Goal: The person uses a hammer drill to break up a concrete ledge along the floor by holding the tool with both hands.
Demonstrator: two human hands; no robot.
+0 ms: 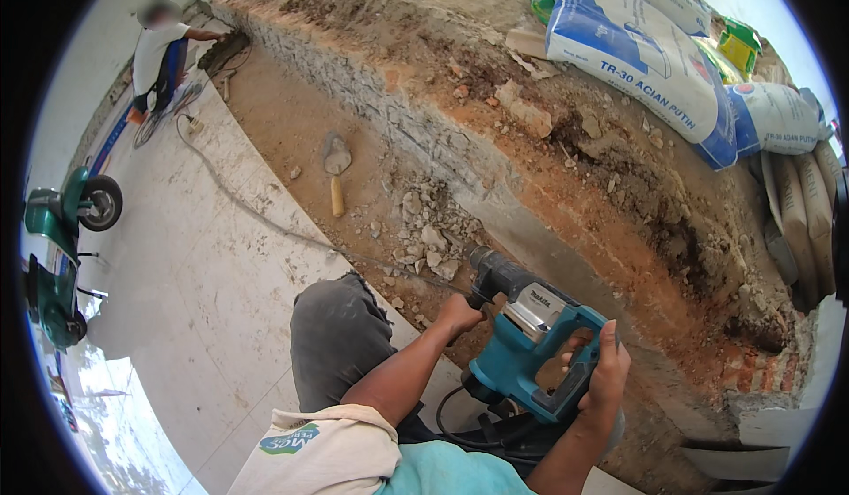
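I hold a teal and black rotary hammer drill (pixel 529 340) low in the middle of the view. My left hand (pixel 460 313) grips its black side handle near the front. My right hand (pixel 601 373) is closed around the rear handle. The tool's nose points up-left into a pile of broken concrete rubble (pixel 424 234) at the foot of a chipped grey wall base (pixel 416 132). A black cord (pixel 478 437) loops under the tool. My knee in grey trousers (pixel 340 340) is bent to the left of it.
A trowel (pixel 336 163) lies on the reddish dirt. A thin cable (pixel 239 203) runs along the pale tiled floor (pixel 203 300). Cement sacks (pixel 646 53) are stacked on the raised ground at upper right. Another person (pixel 159 53) crouches far left; a green scooter (pixel 62 238) stands at the left edge.
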